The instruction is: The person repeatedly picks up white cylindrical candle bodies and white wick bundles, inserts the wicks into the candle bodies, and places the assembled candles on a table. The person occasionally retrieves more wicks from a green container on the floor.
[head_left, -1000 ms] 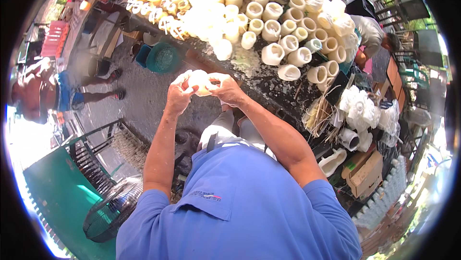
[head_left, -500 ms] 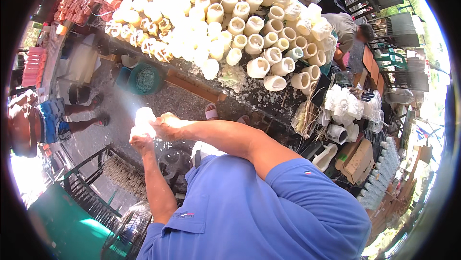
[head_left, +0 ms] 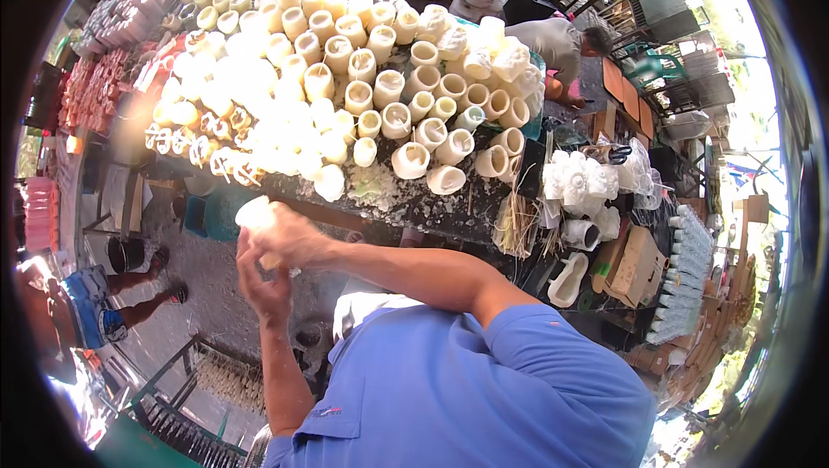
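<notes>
A small white wax-like piece (head_left: 254, 212), overexposed by sunlight, is between my two hands in front of the table's near edge. My right hand (head_left: 298, 238), slightly blurred, closes around it from the right. From below, my left hand (head_left: 264, 285) has its fingers curled up against it; their tips are partly hidden. Just beyond stand many cream wax cups (head_left: 396, 120), hollow and thick-walled, crowded on the dark table (head_left: 432, 209). Several ring-like cream pieces (head_left: 233, 164) lie at their left end.
A teal tub (head_left: 233, 209) sits on the floor by the table. A person in blue shorts (head_left: 91, 300) stands at left; another person (head_left: 553, 45) bends at the far right. White wax flowers (head_left: 579, 181), a cardboard box (head_left: 635, 265) and a wire rack (head_left: 229, 377) lie around.
My view has shifted, so the table appears lower and further left. Both hands, still around the white piece, are now closer to the table edge. My right hand has moved over the piece.
</notes>
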{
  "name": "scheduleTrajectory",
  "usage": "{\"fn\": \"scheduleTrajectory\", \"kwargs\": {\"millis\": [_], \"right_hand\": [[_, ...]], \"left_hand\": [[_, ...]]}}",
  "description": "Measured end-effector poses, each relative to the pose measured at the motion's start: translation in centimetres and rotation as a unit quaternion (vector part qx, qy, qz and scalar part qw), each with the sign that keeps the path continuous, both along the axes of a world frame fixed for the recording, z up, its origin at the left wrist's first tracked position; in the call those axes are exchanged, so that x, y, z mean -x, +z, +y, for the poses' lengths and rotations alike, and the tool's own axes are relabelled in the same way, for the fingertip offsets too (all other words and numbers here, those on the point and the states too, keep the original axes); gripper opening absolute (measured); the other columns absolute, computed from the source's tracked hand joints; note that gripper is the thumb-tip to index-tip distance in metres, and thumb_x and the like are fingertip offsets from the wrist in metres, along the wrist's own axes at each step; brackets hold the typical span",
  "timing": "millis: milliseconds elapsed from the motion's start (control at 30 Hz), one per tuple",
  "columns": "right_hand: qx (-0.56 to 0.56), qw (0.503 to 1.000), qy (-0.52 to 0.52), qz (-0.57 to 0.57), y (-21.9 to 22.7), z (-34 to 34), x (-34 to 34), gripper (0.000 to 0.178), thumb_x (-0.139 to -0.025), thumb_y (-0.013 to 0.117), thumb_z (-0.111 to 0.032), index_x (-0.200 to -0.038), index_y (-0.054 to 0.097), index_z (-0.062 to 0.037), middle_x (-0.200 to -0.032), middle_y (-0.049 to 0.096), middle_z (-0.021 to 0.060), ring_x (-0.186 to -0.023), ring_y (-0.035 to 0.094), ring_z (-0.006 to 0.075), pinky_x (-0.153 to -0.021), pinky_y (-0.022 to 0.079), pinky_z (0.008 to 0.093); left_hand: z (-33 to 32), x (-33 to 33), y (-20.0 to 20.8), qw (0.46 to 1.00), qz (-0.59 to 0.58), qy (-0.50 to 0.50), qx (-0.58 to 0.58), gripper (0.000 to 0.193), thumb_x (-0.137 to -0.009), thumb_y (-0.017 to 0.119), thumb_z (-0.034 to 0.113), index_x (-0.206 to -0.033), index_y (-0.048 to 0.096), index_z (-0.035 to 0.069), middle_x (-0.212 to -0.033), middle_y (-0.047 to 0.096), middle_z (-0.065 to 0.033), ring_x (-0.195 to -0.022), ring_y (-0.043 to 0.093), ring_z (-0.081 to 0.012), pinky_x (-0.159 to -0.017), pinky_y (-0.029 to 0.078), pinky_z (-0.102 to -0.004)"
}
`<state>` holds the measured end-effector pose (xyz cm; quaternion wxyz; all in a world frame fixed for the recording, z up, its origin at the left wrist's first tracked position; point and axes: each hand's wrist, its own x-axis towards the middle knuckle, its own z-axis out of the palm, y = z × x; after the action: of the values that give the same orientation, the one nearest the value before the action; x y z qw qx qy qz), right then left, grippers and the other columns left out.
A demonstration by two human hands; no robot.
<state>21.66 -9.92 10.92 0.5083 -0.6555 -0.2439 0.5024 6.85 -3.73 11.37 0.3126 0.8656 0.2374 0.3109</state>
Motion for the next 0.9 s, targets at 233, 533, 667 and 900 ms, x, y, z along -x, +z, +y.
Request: {"fn": "scheduleTrajectory", "kwargs": {"millis": [233,533,667,900], "right_hand": [[-0.114,0.951,-0.284,0.039,-0.9,-12.9,-24.3,0.061,-0.093,0.078,-0.026,-0.137,0.050,0.0054,-0.116,0.069,0.0153,-0.099,0.072,0.0208,-0.084,0.062,0.0329],[0.367,0.792,-0.227,-0.432,-4.7,-18.1,-49.0,0.080,-0.090,0.069,-0.055,-0.145,0.040,-0.0046,-0.138,0.062,0.0282,-0.130,0.059,0.0435,-0.111,0.045,0.0514],[0.453,0.708,-0.101,-0.532,-5.8,-17.6,-49.8,0.091,-0.088,0.064,-0.073,-0.152,0.047,-0.0085,-0.150,0.053,0.0231,-0.143,0.047,0.0412,-0.115,0.033,0.0639],[0.466,0.693,-0.054,-0.547,-4.4,-18.1,-49.8,0.095,-0.086,0.060,-0.080,-0.152,0.051,-0.0127,-0.155,0.052,0.0159,-0.145,0.046,0.0385,-0.113,0.033,0.0662]], "left_hand": [[-4.3,-10.5,0.5,0.982,0.097,-0.131,0.094,0.028,-0.082,0.083,0.012,-0.104,0.070,0.002,-0.144,0.061,-0.0232,-0.132,0.060,-0.0412,-0.106,0.052,-0.0494],[-8.7,-10.1,-4.4,0.943,0.261,-0.142,0.147,0.027,-0.084,0.079,0.017,-0.103,0.071,0.000,-0.125,0.071,-0.0224,-0.115,0.069,-0.0406,-0.100,0.055,-0.0441],[-9.7,-10.4,-5.7,0.940,0.280,-0.126,0.152,0.026,-0.085,0.079,0.017,-0.103,0.071,0.000,-0.120,0.072,-0.0205,-0.109,0.070,-0.0404,-0.096,0.055,-0.0443],[-10.9,-12.3,-7.0,0.936,0.283,-0.146,0.152,0.026,-0.087,0.078,0.018,-0.103,0.069,-0.001,-0.115,0.072,-0.0189,-0.107,0.069,-0.0399,-0.093,0.055,-0.0434]]}}
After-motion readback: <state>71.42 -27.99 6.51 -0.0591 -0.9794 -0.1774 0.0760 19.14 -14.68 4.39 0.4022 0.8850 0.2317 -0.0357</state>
